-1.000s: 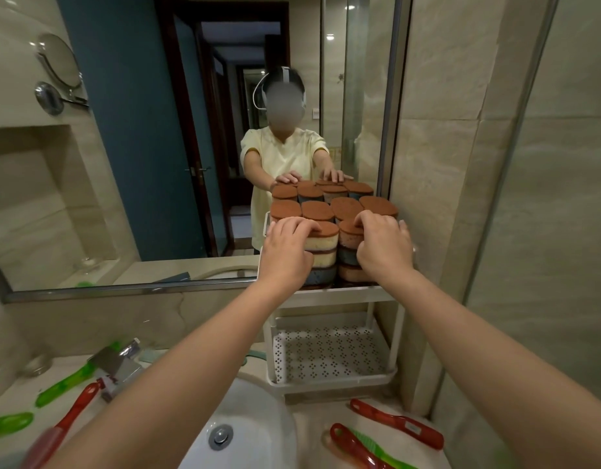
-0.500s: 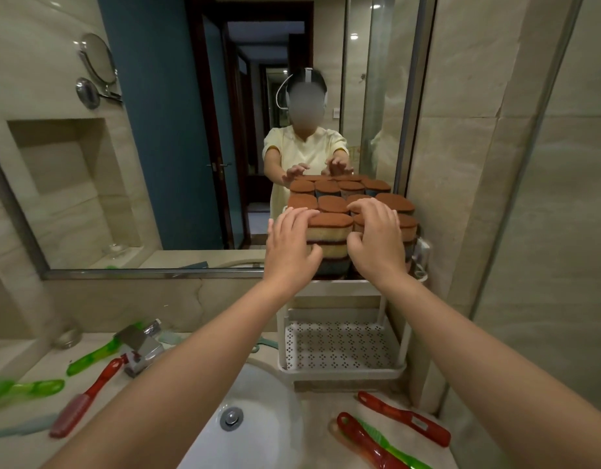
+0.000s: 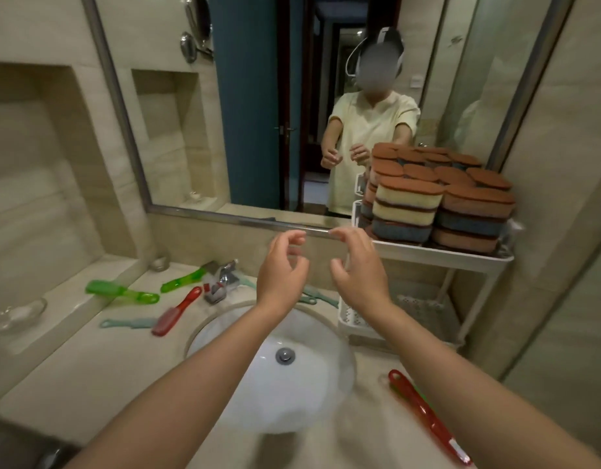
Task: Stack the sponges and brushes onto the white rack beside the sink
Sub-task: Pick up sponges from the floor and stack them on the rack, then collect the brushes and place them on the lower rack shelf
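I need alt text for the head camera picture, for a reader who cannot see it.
The left hand and right hand, both empty and loosely curled, hover above a sink. Sponges are stacked on the top shelf of a white rack beside it, while red and green brushes lie on the counter.

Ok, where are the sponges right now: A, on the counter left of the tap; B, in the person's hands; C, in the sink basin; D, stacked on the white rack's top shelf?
D: the sponges sit in stacks on the top shelf of the white rack, and the left hand and right hand hover empty above the sink.
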### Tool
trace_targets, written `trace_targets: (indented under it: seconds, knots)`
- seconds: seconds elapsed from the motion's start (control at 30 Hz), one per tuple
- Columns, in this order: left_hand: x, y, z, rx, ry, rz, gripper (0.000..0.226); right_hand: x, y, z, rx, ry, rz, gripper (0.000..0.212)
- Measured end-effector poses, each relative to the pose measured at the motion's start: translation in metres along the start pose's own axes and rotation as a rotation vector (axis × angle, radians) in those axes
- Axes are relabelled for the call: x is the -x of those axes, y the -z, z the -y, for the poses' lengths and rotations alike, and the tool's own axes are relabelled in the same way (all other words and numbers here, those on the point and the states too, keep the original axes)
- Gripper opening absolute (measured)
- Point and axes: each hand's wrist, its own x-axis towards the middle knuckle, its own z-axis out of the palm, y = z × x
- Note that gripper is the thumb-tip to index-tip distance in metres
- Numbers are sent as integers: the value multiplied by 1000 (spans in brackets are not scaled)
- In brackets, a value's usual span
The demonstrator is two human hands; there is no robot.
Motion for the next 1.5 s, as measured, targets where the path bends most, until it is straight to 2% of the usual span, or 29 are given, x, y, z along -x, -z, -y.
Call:
trace_targets:
  seconds: [0.27, 0.57, 0.77, 0.97, 1.03, 1.23, 1.5]
  knots:
    - [69, 91, 54, -49, 229, -50, 42, 60, -85, 53, -66, -135, 197, 46]
    - [155, 219, 110, -127, 401, -193, 35, 130, -188, 145, -126, -112, 469, 42]
    - [225, 299, 137, -141, 556, -362, 39, 183, -247, 213, -132, -14, 769, 41]
    - [306, 362, 152, -162, 680, -615, 44, 229, -290, 283, -210, 149, 999, 36]
    - [332, 377, 155, -184, 731, -686, 45, 244, -302, 302, -211, 213, 1077, 40]
    - [400, 405, 156, -241, 877, -886, 42, 285, -332, 348, -271, 373, 1296, 46]
    - [479, 405, 142, -307, 1056, -1213, 33, 339, -368, 388, -296, 613, 1584, 44]
